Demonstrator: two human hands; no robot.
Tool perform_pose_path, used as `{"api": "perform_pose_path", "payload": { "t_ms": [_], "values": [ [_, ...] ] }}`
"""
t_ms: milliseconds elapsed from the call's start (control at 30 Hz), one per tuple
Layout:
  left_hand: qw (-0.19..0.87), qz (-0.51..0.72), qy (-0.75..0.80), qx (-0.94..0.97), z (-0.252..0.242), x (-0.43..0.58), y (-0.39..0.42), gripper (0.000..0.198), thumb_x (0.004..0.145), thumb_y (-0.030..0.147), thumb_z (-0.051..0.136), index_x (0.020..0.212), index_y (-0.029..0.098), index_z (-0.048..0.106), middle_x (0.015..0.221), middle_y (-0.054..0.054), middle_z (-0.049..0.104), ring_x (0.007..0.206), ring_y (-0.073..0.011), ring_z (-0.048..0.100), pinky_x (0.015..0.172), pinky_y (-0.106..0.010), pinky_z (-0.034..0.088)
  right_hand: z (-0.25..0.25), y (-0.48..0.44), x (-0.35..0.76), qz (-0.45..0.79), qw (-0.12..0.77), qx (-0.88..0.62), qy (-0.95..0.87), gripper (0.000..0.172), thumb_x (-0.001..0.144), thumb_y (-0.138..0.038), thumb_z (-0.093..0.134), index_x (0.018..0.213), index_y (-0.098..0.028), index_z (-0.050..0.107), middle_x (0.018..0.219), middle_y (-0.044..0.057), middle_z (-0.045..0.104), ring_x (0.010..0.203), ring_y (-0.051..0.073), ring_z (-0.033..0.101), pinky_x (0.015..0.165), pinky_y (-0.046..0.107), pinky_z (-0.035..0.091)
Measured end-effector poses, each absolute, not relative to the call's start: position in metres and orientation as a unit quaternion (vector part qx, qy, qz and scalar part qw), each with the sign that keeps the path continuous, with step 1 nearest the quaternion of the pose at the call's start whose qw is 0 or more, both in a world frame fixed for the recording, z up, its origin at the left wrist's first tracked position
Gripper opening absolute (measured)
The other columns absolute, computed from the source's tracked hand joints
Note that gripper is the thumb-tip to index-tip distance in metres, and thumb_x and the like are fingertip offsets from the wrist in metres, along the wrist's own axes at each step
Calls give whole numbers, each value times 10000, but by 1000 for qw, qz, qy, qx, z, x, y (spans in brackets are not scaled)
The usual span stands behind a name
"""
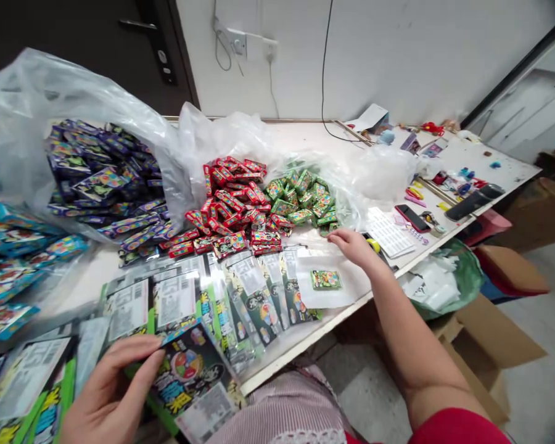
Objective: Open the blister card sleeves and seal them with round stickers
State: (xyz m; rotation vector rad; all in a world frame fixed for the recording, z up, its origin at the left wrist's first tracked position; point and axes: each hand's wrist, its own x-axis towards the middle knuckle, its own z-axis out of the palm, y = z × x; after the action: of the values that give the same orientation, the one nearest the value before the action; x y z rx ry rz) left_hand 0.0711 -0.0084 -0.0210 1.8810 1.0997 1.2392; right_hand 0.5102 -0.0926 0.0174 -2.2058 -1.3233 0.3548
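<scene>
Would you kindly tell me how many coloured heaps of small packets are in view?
4: the blue heap far left, then the purple heap, red heap and green heap rightward.

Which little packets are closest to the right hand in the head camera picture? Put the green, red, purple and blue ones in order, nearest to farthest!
1. Green packets: just beyond the right hand, slightly to its left.
2. Red packets: farther left, next to the green ones.
3. Purple packets: left of the red, in a clear bag.
4. Blue packets: at the far left edge.
</scene>
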Motion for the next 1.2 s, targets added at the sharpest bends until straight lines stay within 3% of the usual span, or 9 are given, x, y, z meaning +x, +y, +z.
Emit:
{"api": "perform_pose_path", "payload": {
  "t_ms": [100,167,300,467,633,867,1000,1200],
  "values": [
    [354,450,433,696,-21,74,-7,74,742,317,677,804,356,664,886,48,653,844,-247,626,810,-453,519,-1,-105,529,152,202,-839,-482,156,835,-175,574,817,-168,728,852,82,737,832,236,664,797,332,477],
    [365,447,441,688,-20,75,-7,67,751,321,669,796,370,665,880,52,644,848,-256,613,865,-504,491,-16,-109,527,151,171,-851,-473,173,821,-160,594,930,-169,729,954,87,735,878,229,660,825,314,465],
    [386,438,449,676,-16,78,-10,74,770,314,649,786,385,661,877,52,628,899,-268,590,964,-572,430,-35,-110,517,126,142,-871,-452,381,828,-173,606,1208,-179,629,1206,101,653,1009,220,618,908,308,426],
    [396,428,463,667,-10,84,-14,90,774,316,641,789,403,661,898,63,620,901,-265,584,981,-592,419,-37,-112,516,102,131,-880,-445,294,899,-288,542,1137,-182,679,1163,124,664,1122,288,548,965,387,373],
    [395,427,457,673,-9,82,-14,99,784,302,636,797,397,656,893,61,620,896,-259,587,958,-565,429,-42,-117,516,103,164,-872,-449,259,926,-289,488,1038,-225,712,1093,65,695,1035,222,604,884,311,424],
    [360,432,435,704,-15,76,-8,84,766,297,662,814,366,666,885,54,646,841,-235,617,843,-459,487,-53,-118,518,79,221,-871,-431,157,824,-232,586,924,-204,704,910,47,711,862,205,632,782,298,446],
    [333,437,420,722,-18,75,-6,83,765,288,663,835,333,658,893,48,651,830,-210,626,779,-380,502,-50,-120,512,55,255,-864,-431,74,797,-248,600,789,-213,665,909,53,692,935,236,604,831,332,421],
    [328,429,418,731,-23,74,-8,84,798,299,632,881,282,629,934,29,635,888,-177,612,817,-299,495,-46,-132,504,61,320,-853,-407,130,869,-282,450,861,-214,560,778,35,657,706,199,625,663,304,454]
  ]
}}
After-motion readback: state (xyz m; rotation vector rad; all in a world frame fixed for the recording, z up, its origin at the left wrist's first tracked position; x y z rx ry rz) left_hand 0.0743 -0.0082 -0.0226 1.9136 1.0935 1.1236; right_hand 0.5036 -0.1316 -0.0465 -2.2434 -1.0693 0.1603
